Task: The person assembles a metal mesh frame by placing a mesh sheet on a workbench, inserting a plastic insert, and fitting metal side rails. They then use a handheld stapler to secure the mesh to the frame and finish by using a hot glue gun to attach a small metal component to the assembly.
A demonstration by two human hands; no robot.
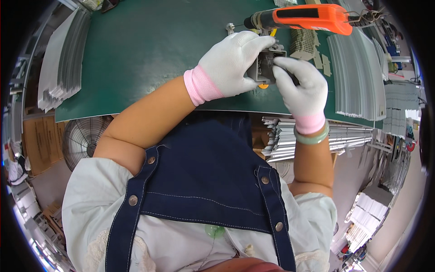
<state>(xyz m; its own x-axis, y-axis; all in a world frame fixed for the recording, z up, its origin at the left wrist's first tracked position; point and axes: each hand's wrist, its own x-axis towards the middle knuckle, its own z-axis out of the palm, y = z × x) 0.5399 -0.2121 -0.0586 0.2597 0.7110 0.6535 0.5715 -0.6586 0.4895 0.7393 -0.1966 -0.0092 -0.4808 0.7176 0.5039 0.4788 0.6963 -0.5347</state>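
Both my hands wear white knit gloves with pink cuffs and meet at a small grey open box [259,75] near the front of the green table [149,59]. My left hand [233,63] grips the box from its left, with fingers along the far side and the thumb at the near side. My right hand [304,86] is at its right edge, index finger and thumb bent together by the opening. What sits between those fingertips is too small to make out. Just beyond hangs an orange electric screwdriver [312,18], its dark tip pointing left over a small metal fixture [230,28].
Long pale metal strips are stacked at the table's left [63,59] and right [358,72]. Small beige plates [303,44] lie in a pile behind my right hand. More strips [290,140] lie under the table's edge, and a fan [86,140] stands below at the left.
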